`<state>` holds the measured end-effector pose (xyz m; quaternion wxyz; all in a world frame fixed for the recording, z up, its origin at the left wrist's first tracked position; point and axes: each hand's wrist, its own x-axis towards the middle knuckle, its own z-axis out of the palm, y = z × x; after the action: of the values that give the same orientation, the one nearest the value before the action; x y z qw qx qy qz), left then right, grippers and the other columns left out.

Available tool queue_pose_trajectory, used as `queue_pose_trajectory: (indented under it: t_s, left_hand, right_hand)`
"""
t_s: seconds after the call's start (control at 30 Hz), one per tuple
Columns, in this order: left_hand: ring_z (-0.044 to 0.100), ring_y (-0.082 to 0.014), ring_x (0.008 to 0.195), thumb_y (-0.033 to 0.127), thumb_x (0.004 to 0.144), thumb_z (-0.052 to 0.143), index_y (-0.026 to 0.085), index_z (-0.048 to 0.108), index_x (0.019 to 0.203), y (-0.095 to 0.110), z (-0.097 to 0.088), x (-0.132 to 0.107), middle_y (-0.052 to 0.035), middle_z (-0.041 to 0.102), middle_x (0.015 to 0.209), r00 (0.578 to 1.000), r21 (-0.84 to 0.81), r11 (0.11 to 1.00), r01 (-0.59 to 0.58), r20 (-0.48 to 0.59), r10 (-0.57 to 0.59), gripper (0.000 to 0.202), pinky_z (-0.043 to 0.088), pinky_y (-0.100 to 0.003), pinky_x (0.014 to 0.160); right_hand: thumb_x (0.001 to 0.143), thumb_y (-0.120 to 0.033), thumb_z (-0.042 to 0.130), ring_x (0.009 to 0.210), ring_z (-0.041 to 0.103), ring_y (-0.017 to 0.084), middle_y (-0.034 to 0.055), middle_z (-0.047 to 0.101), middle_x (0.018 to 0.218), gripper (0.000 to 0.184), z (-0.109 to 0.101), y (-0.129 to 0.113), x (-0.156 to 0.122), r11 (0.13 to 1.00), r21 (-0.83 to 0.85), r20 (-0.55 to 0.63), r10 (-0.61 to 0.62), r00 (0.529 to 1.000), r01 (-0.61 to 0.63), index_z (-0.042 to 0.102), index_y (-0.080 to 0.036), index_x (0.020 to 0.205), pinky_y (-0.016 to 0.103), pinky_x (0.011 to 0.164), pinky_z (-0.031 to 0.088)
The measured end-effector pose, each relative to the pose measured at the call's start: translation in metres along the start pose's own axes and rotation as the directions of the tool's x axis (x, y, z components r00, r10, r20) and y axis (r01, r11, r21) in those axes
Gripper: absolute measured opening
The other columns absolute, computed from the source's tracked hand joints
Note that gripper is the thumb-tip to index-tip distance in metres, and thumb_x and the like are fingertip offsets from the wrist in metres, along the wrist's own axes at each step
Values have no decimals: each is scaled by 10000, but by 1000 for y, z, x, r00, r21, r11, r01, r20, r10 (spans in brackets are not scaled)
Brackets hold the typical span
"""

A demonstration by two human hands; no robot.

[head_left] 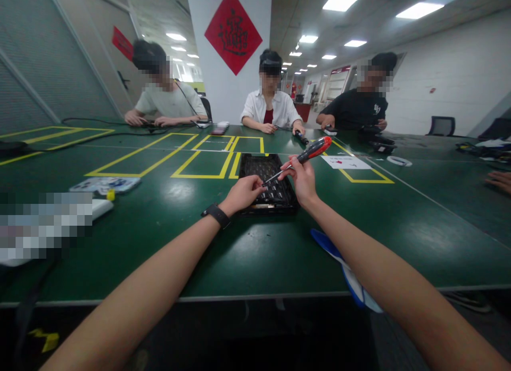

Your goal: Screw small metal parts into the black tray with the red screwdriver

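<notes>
A screwdriver (315, 150) with a black and red handle is in my right hand (302, 180), whose fingers close round it near where the shaft begins. The thin shaft slants down and left. Its tip ends at the fingertips of my left hand (244, 194), which are pinched together; what they hold, if anything, is too small to make out. Both hands are over a black tray (289, 205) on the table. Inside it lie several small shiny metal pieces (273, 191), and a light-coloured strip lies along its near side.
Yellow tape outlines (198, 176) mark the green table (175, 254). White printed paper (346, 163) lies to the right. A blue and white object (339, 262) is under my right forearm. Three people sit across the table, and another person's hand (500, 180) rests at the right edge.
</notes>
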<state>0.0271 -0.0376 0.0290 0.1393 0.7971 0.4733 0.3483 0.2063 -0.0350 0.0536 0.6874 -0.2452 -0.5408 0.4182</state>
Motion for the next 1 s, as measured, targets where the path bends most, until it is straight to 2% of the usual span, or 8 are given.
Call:
queue_pose_trajectory:
  t_s: [0.27, 0.53, 1.0]
  left_hand:
    - [465, -118, 591, 336, 771, 564, 158, 572, 758, -2, 2, 1, 3, 545, 650, 1000, 9, 1000, -8, -7, 8, 178, 313, -239, 548]
    - [462, -117, 577, 331, 773, 568, 157, 572, 760, -2, 2, 1, 5, 539, 638, 1000, 20, 1000, -3, -7, 3, 175, 313, -239, 537]
    - [453, -123, 610, 278, 769, 573, 162, 538, 725, 0, 1, -1, -10, 542, 694, 995, 99, 990, -96, -18, 98, 129, 321, -245, 557]
  right_hand:
    - [812, -444, 537, 490, 563, 70, -42, 581, 680, 280, -1, 2, 2, 999, -19, 12, -32, 999, 32, 464, -196, 918, 206, 518, 467]
    - [828, -435, 518, 478, 558, 71, -40, 578, 674, 261, 0, 1, 0, 999, -20, 32, -50, 998, 50, 457, -193, 904, 210, 500, 459]
    - [866, -417, 463, 486, 546, 50, -36, 582, 730, 233, 12, -9, -15, 977, -152, 143, -130, 981, 151, 445, -203, 957, 188, 490, 420]
